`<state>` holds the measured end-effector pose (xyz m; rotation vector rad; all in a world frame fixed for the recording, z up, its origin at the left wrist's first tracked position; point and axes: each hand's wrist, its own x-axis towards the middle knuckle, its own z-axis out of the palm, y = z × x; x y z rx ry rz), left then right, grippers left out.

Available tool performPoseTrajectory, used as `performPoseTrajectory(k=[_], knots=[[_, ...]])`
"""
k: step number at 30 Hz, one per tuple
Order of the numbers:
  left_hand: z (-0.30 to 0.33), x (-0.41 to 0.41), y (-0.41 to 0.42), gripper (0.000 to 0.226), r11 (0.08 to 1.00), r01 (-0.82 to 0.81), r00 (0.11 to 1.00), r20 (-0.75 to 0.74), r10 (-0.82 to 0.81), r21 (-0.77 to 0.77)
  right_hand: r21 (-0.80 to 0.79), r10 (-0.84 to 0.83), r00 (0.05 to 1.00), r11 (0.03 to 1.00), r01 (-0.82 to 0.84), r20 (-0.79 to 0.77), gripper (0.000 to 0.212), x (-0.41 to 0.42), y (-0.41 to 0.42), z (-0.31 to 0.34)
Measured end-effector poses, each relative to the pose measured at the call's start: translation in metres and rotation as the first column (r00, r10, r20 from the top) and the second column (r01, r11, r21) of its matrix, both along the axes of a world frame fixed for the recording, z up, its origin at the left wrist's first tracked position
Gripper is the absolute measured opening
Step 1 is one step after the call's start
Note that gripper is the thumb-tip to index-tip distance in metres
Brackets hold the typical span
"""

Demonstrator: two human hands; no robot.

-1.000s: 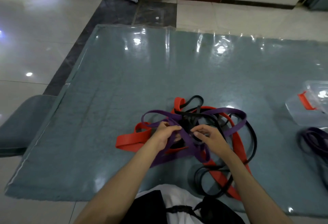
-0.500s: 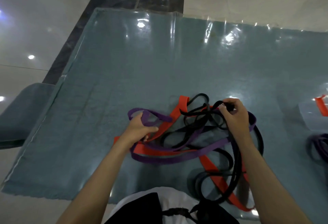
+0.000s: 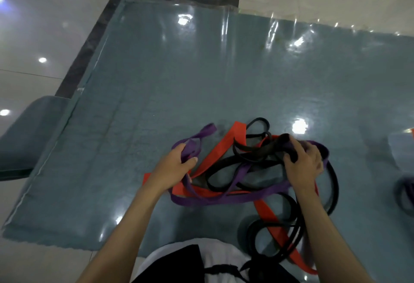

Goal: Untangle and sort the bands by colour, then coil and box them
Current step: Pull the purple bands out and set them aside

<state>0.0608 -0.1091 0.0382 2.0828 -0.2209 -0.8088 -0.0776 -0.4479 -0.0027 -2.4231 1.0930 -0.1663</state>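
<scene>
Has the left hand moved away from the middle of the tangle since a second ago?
Yes. The left hand has pulled a purple band leftward, away from the black bands.

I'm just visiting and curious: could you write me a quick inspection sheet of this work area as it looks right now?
Surface: blue-grey mat under a shiny clear sheet, laid on a tiled floor.
Job's things: purple band, red band and black band lie tangled together; a separate purple coil sits at the right edge; part of a clear box shows there too.
Clutter: nothing seen.
Grips: left hand holds a purple loop; right hand grips the black and purple bunch.
Cables: nothing seen.
Surroundings: grey cushion at left, ceiling light reflections on the floor.
</scene>
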Motion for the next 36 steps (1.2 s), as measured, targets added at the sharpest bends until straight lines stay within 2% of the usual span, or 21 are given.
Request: performPoseTrajectory(k=[2,3,5,6,7,9,11,12,14,17,20,23,25,27,29,32,34,36], knots=[[0.002,-0.003,-0.004,0.012,0.998,-0.048,0.999,0.005,0.048,-0.04,-0.071,-0.048,0.997,0.996,0.052,0.056,0.063,-0.011,0.005,0.001],[0.003,-0.004,-0.007,0.008,0.996,-0.068,0.997,0.017,0.069,-0.052,-0.169,-0.019,0.994,0.985,0.038,0.112,0.058,-0.017,0.008,0.001],[0.007,-0.006,-0.012,0.008,0.993,-0.09,0.995,0.032,0.093,-0.079,-0.383,0.205,0.955,0.917,-0.112,0.213,0.04,-0.029,0.012,-0.004],[0.009,-0.007,-0.015,0.01,0.992,-0.092,0.995,0.032,0.095,-0.092,-0.419,0.376,0.898,0.871,-0.258,0.228,0.033,-0.035,0.013,-0.008],[0.011,-0.008,-0.017,0.011,0.991,-0.089,0.995,0.027,0.092,-0.102,-0.395,0.54,0.815,0.81,-0.434,0.212,0.03,-0.039,0.014,-0.011],[0.016,-0.012,-0.02,0.013,0.99,-0.079,0.997,0.01,0.081,-0.116,-0.155,0.743,0.666,0.668,-0.728,0.071,0.033,-0.042,0.019,-0.012],[0.02,-0.017,-0.021,0.012,0.987,-0.077,0.997,-0.002,0.078,-0.144,0.189,0.81,0.535,0.579,-0.793,-0.239,0.049,-0.042,0.027,-0.011],[0.022,-0.018,-0.021,0.01,0.985,-0.076,0.997,-0.002,0.076,-0.158,0.269,0.813,0.464,0.563,-0.782,-0.352,0.056,-0.04,0.031,-0.011],[0.026,-0.021,-0.019,0.011,0.983,-0.074,0.997,0.007,0.077,-0.165,0.282,0.808,0.399,0.542,-0.791,-0.433,0.059,-0.036,0.035,-0.009],[0.03,-0.024,-0.012,0.018,0.984,-0.085,0.996,0.02,0.09,-0.157,0.247,0.772,0.37,0.548,-0.799,-0.516,0.056,-0.025,0.038,0.002],[0.032,-0.027,-0.007,0.016,0.982,-0.097,0.995,0.012,0.1,-0.165,0.195,0.764,0.377,0.538,-0.82,-0.523,0.046,-0.013,0.039,0.009],[0.033,-0.033,-0.004,0.012,0.981,-0.099,0.994,0.022,0.104,-0.169,0.101,0.8,0.453,0.527,-0.844,-0.392,0.042,-0.007,0.044,0.013],[0.033,-0.036,-0.006,0.019,0.982,-0.101,0.994,0.034,0.108,-0.161,0.028,0.81,0.497,0.531,-0.847,-0.311,0.027,-0.009,0.051,0.01],[0.032,-0.039,-0.008,0.019,0.983,-0.094,0.994,0.049,0.103,-0.155,-0.009,0.787,0.567,0.583,-0.812,-0.243,0.019,-0.014,0.055,0.004],[0.031,-0.041,-0.01,0.012,0.983,-0.08,0.995,0.05,0.089,-0.163,0.004,0.746,0.622,0.642,-0.767,-0.238,0.024,-0.017,0.056,-0.003],[0.029,-0.044,-0.011,0.009,0.984,-0.071,0.995,0.052,0.081,-0.161,0.027,0.731,0.621,0.653,-0.757,-0.282,0.039,-0.015,0.06,-0.01],[0.028,-0.044,-0.011,0.014,0.987,-0.065,0.995,0.063,0.075,-0.147,0.01,0.718,0.635,0.664,-0.747,-0.285,0.039,-0.012,0.065,-0.013],[0.028,-0.045,-0.01,0.017,0.988,-0.061,0.995,0.066,0.071,-0.142,0.001,0.7,0.675,0.694,-0.72,-0.234,0.029,-0.008,0.069,-0.013]])
